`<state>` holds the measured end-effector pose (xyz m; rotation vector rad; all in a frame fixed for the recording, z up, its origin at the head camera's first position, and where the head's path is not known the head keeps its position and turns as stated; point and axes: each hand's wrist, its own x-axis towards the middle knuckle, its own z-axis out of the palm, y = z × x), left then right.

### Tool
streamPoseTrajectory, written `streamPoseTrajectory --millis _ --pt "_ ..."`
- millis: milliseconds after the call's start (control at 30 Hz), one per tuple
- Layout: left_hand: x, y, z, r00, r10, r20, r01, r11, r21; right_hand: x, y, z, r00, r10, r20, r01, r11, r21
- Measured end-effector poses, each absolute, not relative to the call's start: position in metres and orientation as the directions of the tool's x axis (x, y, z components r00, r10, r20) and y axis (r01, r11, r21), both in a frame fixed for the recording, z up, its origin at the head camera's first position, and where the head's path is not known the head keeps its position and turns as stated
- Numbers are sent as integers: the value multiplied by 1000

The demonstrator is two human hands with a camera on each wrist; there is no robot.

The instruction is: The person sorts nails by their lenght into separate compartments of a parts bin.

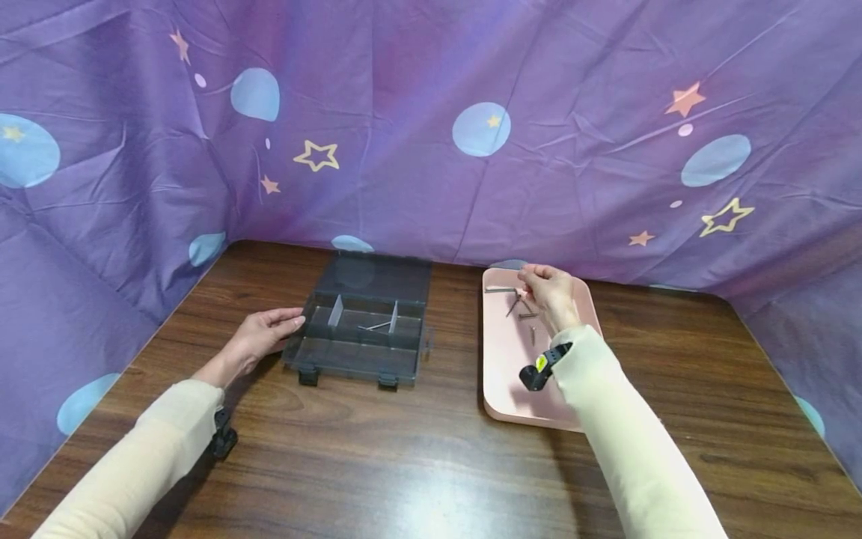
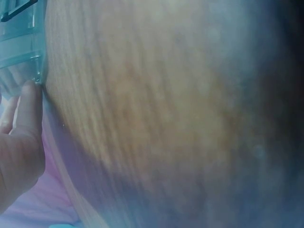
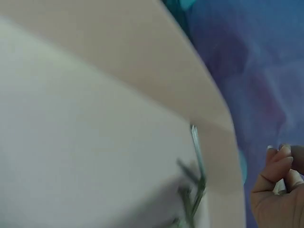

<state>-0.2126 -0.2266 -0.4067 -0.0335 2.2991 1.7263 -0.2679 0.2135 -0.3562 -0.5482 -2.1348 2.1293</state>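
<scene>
My left hand [image 1: 263, 337] rests its fairly straight fingers against the left side of a dark see-through compartment box [image 1: 357, 359], whose lid is folded back. In the left wrist view, a digit of the left hand [image 2: 23, 137] touches the box's corner [image 2: 35, 73]. Thin metal nails [image 1: 377, 326] lie in the box's middle compartment. Over the far end of a pink tray [image 1: 501, 374], my right hand [image 1: 552, 296] is raised with thumb and fingertips pinched together. In the right wrist view, whether the right hand [image 3: 280, 185] pinches a small thing is unclear.
Several nail-like metal pieces [image 1: 528, 315] lie loose toward the tray's far end. Pale dividers [image 1: 335, 311] split the box's back row, and two latches [image 1: 307, 376] stick out in front. A purple curtain [image 1: 417, 195] hangs behind the wooden table [image 1: 377, 464].
</scene>
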Motion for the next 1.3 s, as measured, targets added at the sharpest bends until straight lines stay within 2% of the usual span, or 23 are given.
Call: streamPoseTrajectory --millis 367,567,833,1033,1300 --pt "-211 -226 -406 -964 138 -228 -179 298 938 -273 240 -380 -952 268 -145 211 238 -948" --pt "-211 -226 -405 -964 138 -228 -179 299 937 -278 244 -388 -946 257 -198 263 247 -933" --pt "-211 -225 -405 -965 129 -230 -182 302 936 -281 244 -392 -953 223 -205 265 292 -919" --pt "-209 -224 -403 -964 132 -231 -185 295 937 -285 244 -396 -949 213 -231 284 267 -921" --pt "-210 -225 -404 -964 133 -229 -182 294 938 -287 248 -398 -964 165 -209 259 398 -880"
